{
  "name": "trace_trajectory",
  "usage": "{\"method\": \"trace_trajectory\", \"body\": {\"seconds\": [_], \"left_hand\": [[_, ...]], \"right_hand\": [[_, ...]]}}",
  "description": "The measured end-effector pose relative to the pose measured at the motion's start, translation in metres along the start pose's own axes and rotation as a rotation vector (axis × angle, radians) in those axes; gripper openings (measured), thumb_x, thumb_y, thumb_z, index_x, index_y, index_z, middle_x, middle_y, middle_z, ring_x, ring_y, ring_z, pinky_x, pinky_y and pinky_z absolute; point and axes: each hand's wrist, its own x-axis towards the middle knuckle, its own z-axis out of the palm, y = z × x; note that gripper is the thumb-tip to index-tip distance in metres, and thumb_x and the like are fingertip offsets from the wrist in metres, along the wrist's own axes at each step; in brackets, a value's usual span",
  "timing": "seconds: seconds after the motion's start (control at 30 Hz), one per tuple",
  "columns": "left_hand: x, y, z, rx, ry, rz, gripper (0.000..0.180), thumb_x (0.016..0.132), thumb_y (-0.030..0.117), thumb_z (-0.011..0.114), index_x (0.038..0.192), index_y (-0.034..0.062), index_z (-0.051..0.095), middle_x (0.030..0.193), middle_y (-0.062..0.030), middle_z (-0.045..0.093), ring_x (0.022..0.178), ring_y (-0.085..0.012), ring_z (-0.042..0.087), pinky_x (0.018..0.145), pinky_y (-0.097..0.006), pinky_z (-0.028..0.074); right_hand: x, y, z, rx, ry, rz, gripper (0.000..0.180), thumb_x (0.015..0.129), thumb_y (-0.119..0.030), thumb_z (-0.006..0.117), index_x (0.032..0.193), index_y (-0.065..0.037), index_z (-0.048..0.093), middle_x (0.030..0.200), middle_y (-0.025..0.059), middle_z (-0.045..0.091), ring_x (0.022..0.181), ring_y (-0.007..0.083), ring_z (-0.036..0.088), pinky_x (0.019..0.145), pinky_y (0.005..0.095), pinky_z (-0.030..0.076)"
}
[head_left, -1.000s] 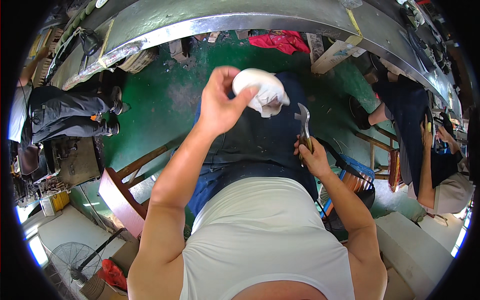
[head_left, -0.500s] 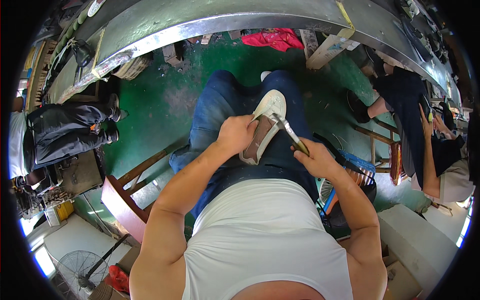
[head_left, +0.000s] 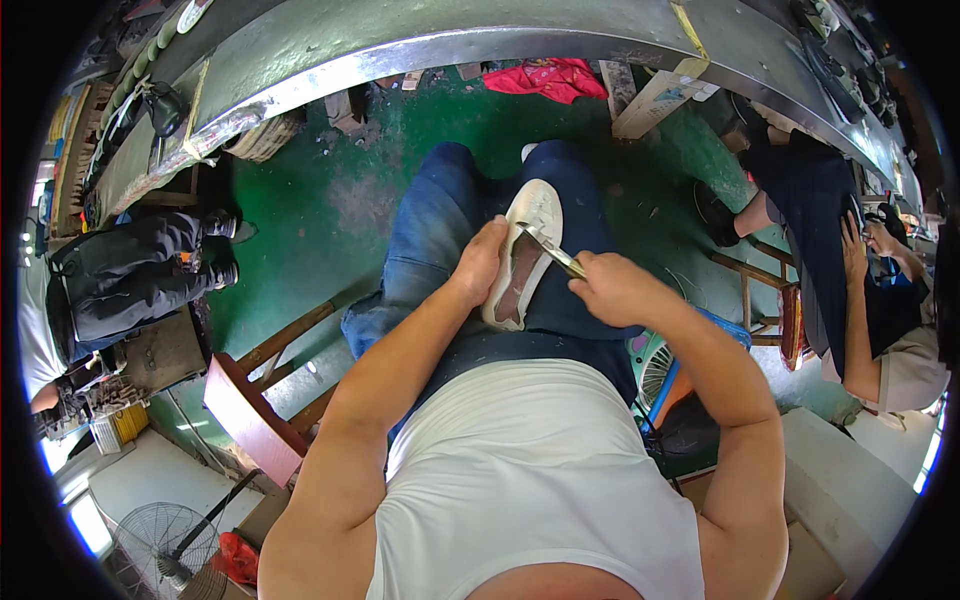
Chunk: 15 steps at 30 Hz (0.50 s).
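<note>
A cream-white shoe (head_left: 538, 208) with a brown interior rests lengthwise on my thighs, toe pointing away from me. My left hand (head_left: 482, 262) is closed on its left side, the thumb near the opening's upper edge. My right hand (head_left: 612, 288) is wrapped around the handle of a silver pincers-like hand tool (head_left: 553, 251). The tool's slim metal head reaches the shoe's opening just below the toe area. I cannot tell whether its tip grips the edge or only touches it.
A metal-edged workbench (head_left: 450, 50) curves across the far side. Red cloth (head_left: 548, 79) lies on the green floor beneath it. A wooden stool (head_left: 245, 415) stands left, a small fan (head_left: 654, 368) right. Other people sit at both sides; a wire fan (head_left: 165, 545) is lower left.
My left hand has moved up along the shoe toward its toe. The shoe has turned more upright and shifted slightly left. My right hand and the tool have moved left, tool tip at the opening.
</note>
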Motion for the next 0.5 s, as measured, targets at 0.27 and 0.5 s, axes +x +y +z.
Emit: {"method": "trace_trajectory", "body": {"seconds": [0.27,0.5], "left_hand": [[0.004,0.009,0.002,-0.477,-0.275,-0.330,0.055,0.094,0.034,0.070,0.140,0.0136,0.049,0.119,-0.0055,0.064,0.105,-0.0169,0.063,0.093,-0.035,0.053],[0.007,0.013,0.017,-0.353,-0.227,-0.300,0.051,0.090,0.027,0.075,0.134,0.0076,0.056,0.113,-0.0077,0.067,0.097,-0.0173,0.065,0.086,-0.035,0.055]], "right_hand": [[0.005,0.004,0.073,0.454,0.238,0.084,0.032,0.095,-0.025,0.061,0.112,0.002,0.060,0.083,0.0200,0.065,0.081,0.0320,0.067,0.068,0.0427,0.053],[0.008,0.082,0.073,1.435,-0.244,0.022,0.032,0.096,-0.018,0.063,0.116,0.005,0.058,0.094,0.0100,0.065,0.075,0.0161,0.065,0.053,0.0255,0.053]]}}
